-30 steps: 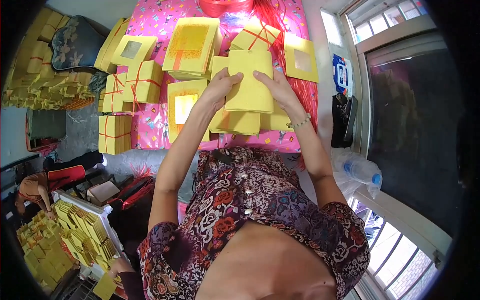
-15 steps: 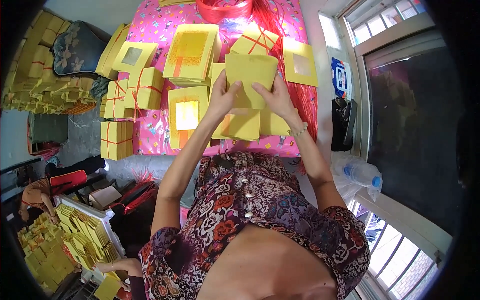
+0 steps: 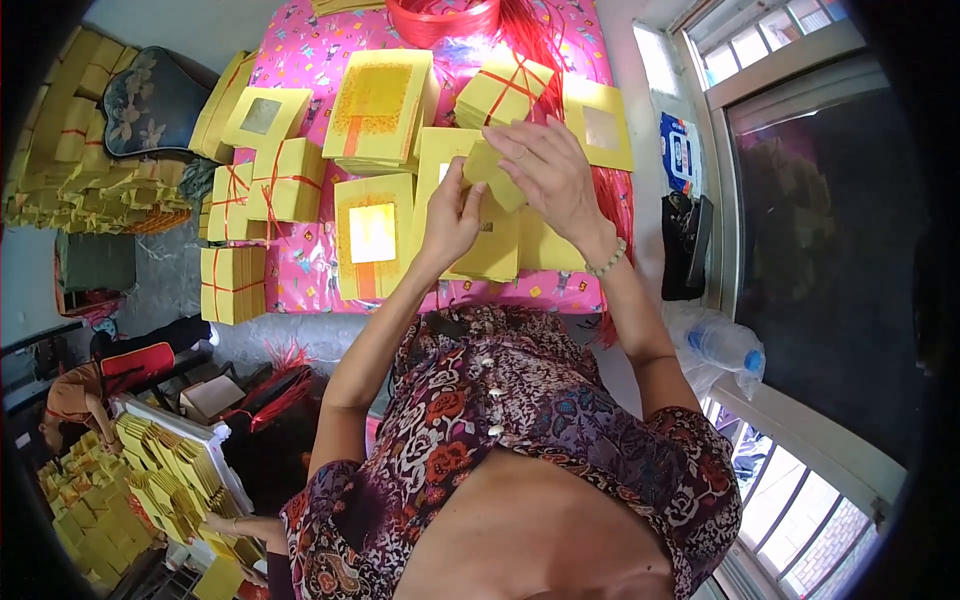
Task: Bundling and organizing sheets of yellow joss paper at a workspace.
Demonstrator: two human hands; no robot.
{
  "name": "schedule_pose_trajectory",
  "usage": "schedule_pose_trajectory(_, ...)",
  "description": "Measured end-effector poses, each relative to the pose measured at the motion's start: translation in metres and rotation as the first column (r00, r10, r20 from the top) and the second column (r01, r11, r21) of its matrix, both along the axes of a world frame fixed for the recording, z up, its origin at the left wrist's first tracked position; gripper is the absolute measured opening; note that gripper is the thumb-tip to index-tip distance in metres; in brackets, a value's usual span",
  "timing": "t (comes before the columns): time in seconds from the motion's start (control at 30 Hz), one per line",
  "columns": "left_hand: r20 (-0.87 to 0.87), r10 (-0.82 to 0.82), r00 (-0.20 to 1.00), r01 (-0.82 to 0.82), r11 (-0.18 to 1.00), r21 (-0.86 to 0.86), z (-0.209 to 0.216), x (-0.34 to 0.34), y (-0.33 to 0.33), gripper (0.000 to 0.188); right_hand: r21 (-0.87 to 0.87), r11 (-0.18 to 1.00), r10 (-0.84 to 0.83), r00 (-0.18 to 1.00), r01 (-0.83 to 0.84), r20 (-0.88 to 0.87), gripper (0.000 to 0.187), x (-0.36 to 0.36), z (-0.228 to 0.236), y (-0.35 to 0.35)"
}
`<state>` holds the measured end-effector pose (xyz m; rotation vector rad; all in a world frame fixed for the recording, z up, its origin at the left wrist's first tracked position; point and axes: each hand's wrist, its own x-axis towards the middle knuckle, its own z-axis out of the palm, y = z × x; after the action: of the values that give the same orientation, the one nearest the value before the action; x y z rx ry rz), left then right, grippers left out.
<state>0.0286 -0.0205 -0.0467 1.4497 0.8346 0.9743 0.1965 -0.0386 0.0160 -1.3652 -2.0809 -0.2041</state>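
Note:
My left hand (image 3: 450,222) pinches a piece of yellow paper (image 3: 490,177) between thumb and fingers; the paper looks folded or rolled over. My right hand (image 3: 558,185) lies against the paper's right side, its fingers stretched out and partly covering it. Both hands are above yellow paper stacks (image 3: 490,250) near the front edge of the pink patterned tablecloth (image 3: 315,285). Just beyond my hands sits a yellow bundle (image 3: 503,92) tied with red strip. To the left stand a tall stack with orange-speckled sheets (image 3: 380,95) and a lower stack with a shiny square (image 3: 373,233).
Tied yellow bundles (image 3: 290,180) line the table's left side. A coil of red strip (image 3: 440,22) lies at the back, loose strands trailing right. A window frame (image 3: 735,200) and a plastic bottle (image 3: 725,350) are at right. Two other people (image 3: 75,390) handle yellow paper at lower left.
The yellow paper was held flat and upright by both hands; now it is bent over and smaller in view. My right hand has released its pinch and spread across it.

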Motion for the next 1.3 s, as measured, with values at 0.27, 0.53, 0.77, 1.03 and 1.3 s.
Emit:
schedule_pose_trajectory(0.27,-0.032,0.004,0.999,-0.003,1.0,0.002,-0.018,0.001,-0.009,0.03,-0.006,0.997,0.082,0.991,-0.083,-0.104,0.045,0.001,-0.021,0.001)
schedule_pose_trajectory(0.53,0.007,0.014,1.0,-0.014,1.0,-0.019,-0.018,0.003,-0.013,0.03,-0.052,0.995,0.085,0.994,-0.089,-0.072,0.048,0.002,-0.021,-0.002)
schedule_pose_trajectory(0.77,0.149,0.002,0.989,0.016,0.993,-0.119,-0.009,-0.002,-0.011,0.037,-0.176,0.983,-0.156,0.77,0.059,-0.618,0.054,0.002,-0.005,-0.014)
schedule_pose_trajectory(1.03,0.196,-0.007,0.981,0.055,0.968,-0.243,0.009,-0.01,-0.015,0.051,-0.396,0.811,-0.249,0.36,-0.431,-0.899,0.038,0.011,-0.046,-0.022)
schedule_pose_trajectory(1.3,0.146,0.012,0.989,0.031,0.958,-0.286,0.014,-0.021,-0.022,0.043,-0.425,0.769,-0.332,0.27,-0.478,-0.904,0.029,0.0,-0.04,-0.027)
